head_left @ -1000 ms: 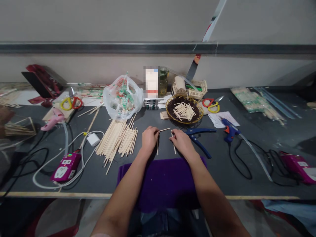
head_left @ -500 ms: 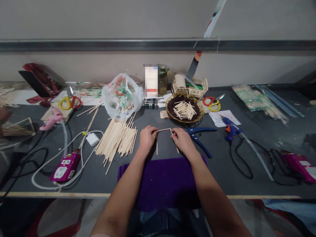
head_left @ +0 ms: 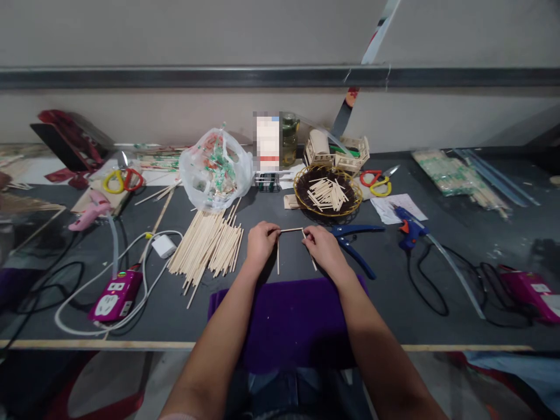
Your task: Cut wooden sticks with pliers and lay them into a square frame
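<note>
My left hand [head_left: 261, 242] and my right hand [head_left: 321, 247] rest on the dark table [head_left: 394, 291] just beyond a purple cloth [head_left: 289, 321]. Both hands pinch thin wooden sticks [head_left: 291, 230] that form an open three-sided frame: one short stick spans between my fingertips, and one leg runs down toward me from each hand. A loose pile of long wooden sticks [head_left: 210, 242] lies to the left of my left hand. Blue pliers [head_left: 354, 245] lie to the right of my right hand.
A wicker basket of short sticks [head_left: 327, 195] stands behind my hands, and a plastic bag [head_left: 216, 172] to its left. A blue glue gun [head_left: 409, 230], a pink glue gun [head_left: 91, 213], two pairs of scissors, pink power strips [head_left: 116, 294] and cables lie around. Small stick models [head_left: 336, 151] stand at the back.
My right hand has moved left and brought its stick up to the end of the cross stick, so the separate sticks now meet as a frame. The camera tilted slightly.
</note>
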`<state>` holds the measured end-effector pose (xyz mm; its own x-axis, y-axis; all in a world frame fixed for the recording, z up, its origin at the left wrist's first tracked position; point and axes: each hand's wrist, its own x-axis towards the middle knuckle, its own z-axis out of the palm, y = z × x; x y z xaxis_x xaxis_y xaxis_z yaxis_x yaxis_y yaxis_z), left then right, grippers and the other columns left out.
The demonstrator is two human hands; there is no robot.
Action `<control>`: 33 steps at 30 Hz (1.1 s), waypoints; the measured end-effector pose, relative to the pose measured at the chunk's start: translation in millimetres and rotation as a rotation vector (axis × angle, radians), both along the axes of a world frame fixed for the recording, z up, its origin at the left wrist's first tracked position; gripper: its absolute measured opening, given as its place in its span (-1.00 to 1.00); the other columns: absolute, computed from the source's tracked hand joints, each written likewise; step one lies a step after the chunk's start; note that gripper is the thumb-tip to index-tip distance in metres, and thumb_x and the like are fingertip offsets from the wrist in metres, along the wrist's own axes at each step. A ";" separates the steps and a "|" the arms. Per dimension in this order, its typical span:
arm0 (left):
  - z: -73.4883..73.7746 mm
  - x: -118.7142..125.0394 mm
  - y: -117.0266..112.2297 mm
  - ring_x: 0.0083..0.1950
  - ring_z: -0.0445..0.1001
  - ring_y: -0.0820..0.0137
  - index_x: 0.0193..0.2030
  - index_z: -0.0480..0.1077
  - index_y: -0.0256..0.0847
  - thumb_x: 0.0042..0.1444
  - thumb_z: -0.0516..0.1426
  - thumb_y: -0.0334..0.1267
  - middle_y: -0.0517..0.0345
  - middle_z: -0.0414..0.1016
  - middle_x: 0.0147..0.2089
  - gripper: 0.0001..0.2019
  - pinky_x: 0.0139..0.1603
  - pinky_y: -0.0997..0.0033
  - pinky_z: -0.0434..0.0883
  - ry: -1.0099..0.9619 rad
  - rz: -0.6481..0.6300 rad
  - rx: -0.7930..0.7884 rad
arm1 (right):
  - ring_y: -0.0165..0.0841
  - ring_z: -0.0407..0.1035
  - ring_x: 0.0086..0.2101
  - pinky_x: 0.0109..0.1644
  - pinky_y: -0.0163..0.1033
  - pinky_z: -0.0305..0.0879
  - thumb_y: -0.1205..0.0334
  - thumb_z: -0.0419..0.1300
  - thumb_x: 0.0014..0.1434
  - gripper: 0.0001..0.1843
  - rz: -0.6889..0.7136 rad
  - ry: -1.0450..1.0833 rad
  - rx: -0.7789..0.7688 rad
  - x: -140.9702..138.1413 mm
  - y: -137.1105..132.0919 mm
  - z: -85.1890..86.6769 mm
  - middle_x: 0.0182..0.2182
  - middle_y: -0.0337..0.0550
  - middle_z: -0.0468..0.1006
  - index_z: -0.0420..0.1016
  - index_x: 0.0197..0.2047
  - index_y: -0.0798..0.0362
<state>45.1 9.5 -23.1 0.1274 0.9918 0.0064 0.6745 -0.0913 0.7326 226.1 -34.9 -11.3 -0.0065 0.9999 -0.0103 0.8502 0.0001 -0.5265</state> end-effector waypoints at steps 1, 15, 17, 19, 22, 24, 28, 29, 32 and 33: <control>0.6 0.1 -0.2 -0.35 0.46 0.44 -0.30 0.59 -0.15 0.10 0.17 -0.38 0.17 0.51 -0.36 -0.85 -0.29 0.50 0.39 0.010 -0.004 0.002 | -0.33 0.36 -0.32 -0.21 -0.28 0.19 0.38 0.19 0.14 -0.84 0.000 0.001 0.002 0.1 -0.1 -0.2 -0.37 -0.17 0.47 0.48 -0.17 0.05; 4.4 1.9 -1.2 -0.32 0.46 0.41 -0.26 0.59 -0.16 0.13 0.14 -0.35 0.13 0.52 -0.33 -0.83 -0.26 0.47 0.35 0.090 -0.012 0.013 | -0.30 0.40 -0.24 -0.23 -0.28 0.21 0.22 0.02 0.31 -0.69 0.027 -0.212 0.068 -9.2 9.9 4.1 -0.19 -0.07 0.47 0.50 0.03 -0.02; 5.3 2.3 -1.3 -0.32 0.45 0.41 -0.26 0.59 -0.17 0.13 0.14 -0.35 0.12 0.52 -0.32 -0.84 -0.26 0.47 0.34 0.104 -0.019 0.023 | -0.31 0.40 -0.26 -0.26 -0.29 0.19 0.21 0.02 0.32 -0.70 0.036 -0.240 0.051 -11.2 11.5 3.5 -0.21 -0.08 0.47 0.53 -0.02 -0.03; 7.3 3.1 -1.8 -0.31 0.45 0.41 -0.26 0.58 -0.18 0.13 0.14 -0.35 0.11 0.52 -0.31 -0.84 -0.24 0.46 0.33 0.130 -0.020 0.032 | -0.31 0.40 -0.26 -0.27 -0.29 0.18 0.21 0.01 0.33 -0.71 0.037 -0.249 0.050 -12.4 12.3 2.5 -0.21 -0.09 0.46 0.53 -0.03 -0.02; 11.6 4.6 -3.7 -0.28 0.45 0.39 -0.25 0.58 -0.19 0.14 0.14 -0.34 0.10 0.52 -0.30 -0.84 -0.21 0.44 0.32 0.184 -0.014 0.042 | -0.31 0.39 -0.25 -0.26 -0.29 0.18 0.22 0.02 0.32 -0.72 0.021 -0.234 0.048 -12.1 12.5 1.1 -0.20 -0.08 0.47 0.52 -0.03 -0.01; 14.3 5.6 -5.4 -0.26 0.45 0.37 -0.25 0.57 -0.19 0.15 0.13 -0.33 0.09 0.53 -0.29 -0.84 -0.20 0.43 0.31 0.212 -0.010 0.050 | -0.31 0.39 -0.24 -0.25 -0.29 0.19 0.23 0.04 0.31 -0.74 0.006 -0.210 0.053 -10.6 10.6 1.9 -0.19 -0.08 0.47 0.50 -0.02 0.00; 17.0 6.1 -8.1 -0.24 0.46 0.35 -0.27 0.56 -0.18 0.15 0.13 -0.33 0.08 0.53 -0.26 -0.85 -0.19 0.43 0.31 0.244 -0.003 0.043 | -0.28 0.40 -0.26 -0.27 -0.27 0.19 0.16 0.11 0.28 -0.75 -0.039 -0.223 0.009 -8.9 -2.8 11.0 -0.21 -0.08 0.48 0.43 -0.01 0.02; 17.2 6.0 -8.5 -0.23 0.47 0.35 -0.28 0.55 -0.18 0.15 0.12 -0.33 0.08 0.53 -0.25 -0.85 -0.18 0.43 0.31 0.251 -0.003 0.037 | -0.27 0.40 -0.26 -0.29 -0.26 0.20 0.10 0.14 0.26 -0.73 -0.043 -0.246 -0.012 -9.9 -7.8 14.3 -0.21 -0.07 0.48 0.42 -0.02 0.03; 18.0 5.2 -9.5 -0.20 0.47 0.33 -0.30 0.52 -0.19 0.16 0.12 -0.31 0.06 0.53 -0.24 -0.86 -0.17 0.41 0.31 0.282 -0.006 0.023 | -0.19 0.38 -0.18 -0.30 -0.24 0.22 -0.06 0.22 0.18 -0.57 0.001 -0.309 -0.039 -17.7 -22.4 22.2 -0.16 0.00 0.46 0.40 -0.02 0.06; 18.5 4.7 -10.1 -0.19 0.48 0.32 -0.30 0.52 -0.19 0.16 0.11 -0.31 0.05 0.53 -0.23 -0.86 -0.16 0.41 0.31 0.297 -0.006 0.018 | -0.16 0.36 -0.15 -0.28 -0.23 0.24 -0.08 0.24 0.15 -0.54 0.033 -0.318 -0.026 -21.2 -26.1 23.4 -0.14 0.02 0.45 0.40 -0.01 0.06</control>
